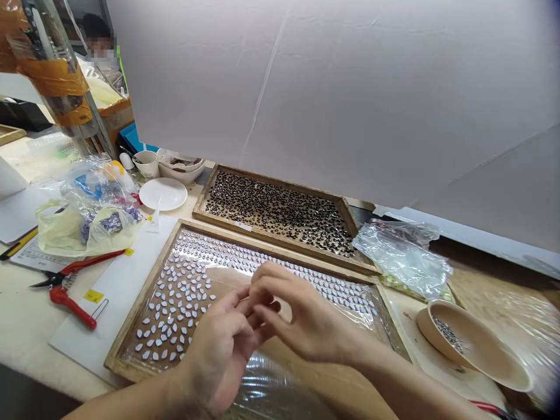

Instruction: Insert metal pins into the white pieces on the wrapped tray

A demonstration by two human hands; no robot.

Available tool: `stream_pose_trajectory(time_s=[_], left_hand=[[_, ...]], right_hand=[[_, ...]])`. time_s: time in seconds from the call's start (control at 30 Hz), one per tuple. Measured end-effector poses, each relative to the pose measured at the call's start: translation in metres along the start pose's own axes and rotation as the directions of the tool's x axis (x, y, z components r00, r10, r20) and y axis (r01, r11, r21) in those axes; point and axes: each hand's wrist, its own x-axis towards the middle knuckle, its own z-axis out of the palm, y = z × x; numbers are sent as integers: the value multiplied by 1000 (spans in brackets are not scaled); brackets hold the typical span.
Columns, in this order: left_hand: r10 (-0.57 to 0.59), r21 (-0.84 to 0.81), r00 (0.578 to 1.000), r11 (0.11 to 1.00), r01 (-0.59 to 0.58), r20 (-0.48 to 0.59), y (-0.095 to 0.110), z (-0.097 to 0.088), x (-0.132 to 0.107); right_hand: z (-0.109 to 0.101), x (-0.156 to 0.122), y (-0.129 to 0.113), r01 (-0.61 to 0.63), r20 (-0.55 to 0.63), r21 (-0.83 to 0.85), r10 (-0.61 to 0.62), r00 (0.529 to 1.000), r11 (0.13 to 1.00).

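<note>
My left hand [227, 344], palm turned up with curled fingers, meets my right hand [297, 312] above the front wooden tray [144, 297]. The fingertips of both hands are closed together; whatever they hold is too small or hidden to make out. Under them, clear film lines the tray. Loose white leaf-shaped pieces [175, 315] are scattered on its left side. Along the back edge run neat rows of small white pieces [262, 262], each with a dark spot.
Behind stands a second wooden tray [199, 210] full of small dark pieces. A beige bowl [490, 359] with tiny metallic bits sits right, near a plastic bag [406, 256]. Red-handled pruning shears [65, 294], a white plate [164, 193] and yellowish bag [56, 233] lie left.
</note>
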Motion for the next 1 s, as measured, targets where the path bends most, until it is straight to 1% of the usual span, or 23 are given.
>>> stream_pose_trajectory(time_s=[0.07,0.13,0.23,0.33,0.4,0.5,0.67,1.0], left_hand=[[-47,9,998,999,47,-40,-1,0,-1],[-92,54,992,994,96,-83,-3,-1,-2],[-146,139,984,977,159,-99,-7,-4,-2],[-196,207,977,956,209,-82,-10,-6,-3],[-220,233,972,944,234,-82,-11,-8,-3],[-243,246,966,934,258,-89,-12,-9,-3],[-251,247,964,932,265,-86,-11,-8,-2],[-274,270,957,918,291,-99,-10,-7,-2]], right_hand=[[-5,10,17,3,-85,-70,-9,996,998],[-6,23,39,-28,-164,-208,-7,986,978],[1,41,71,-98,-166,-379,36,985,920],[12,53,90,-119,-129,-476,65,990,871],[18,56,95,-113,-104,-518,68,992,848],[20,59,97,-99,-72,-545,70,995,832],[19,59,97,-78,-47,-533,62,997,842],[22,59,99,-55,-36,-540,42,998,840]])
